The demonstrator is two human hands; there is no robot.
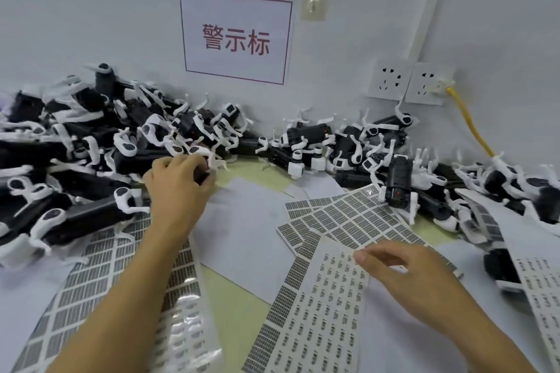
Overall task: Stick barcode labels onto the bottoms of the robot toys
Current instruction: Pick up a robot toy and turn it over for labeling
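Gripping one black-and-white robot toy (202,167) at the near edge of the big heap (91,142), the left hand (178,188) has its fingers curled round the toy's dark body, while the right hand (406,278) rests with fingers relaxed on a sheet of barcode labels (321,306), thumb tip by the sheet's upper corner, holding nothing that can be seen; no label appears peeled yet.

Largest risk, judged from the heap: the toys' thin white limbs interlock, so pulling this one free could drag neighbours down onto the sheets or snag a limb; the smaller pile on the right (394,166) already has one toy lying on the grey label sheets (342,221), which could crease them or lift their corners.

Next, the sheets themselves: they overlap loosely across the surface (239,306), and the curled, glossy strip (188,330) at the lower left looks apt to slide or stick to a forearm passing over it; a label picked off a shifting sheet may go on crooked.

Open room is narrow: piles crowd the wall (91,9) on both sides, leaving a gap between them near the sign (236,39); the yellow cable (469,121) from the sockets (406,83) trails into the right pile, well apart from both hands.
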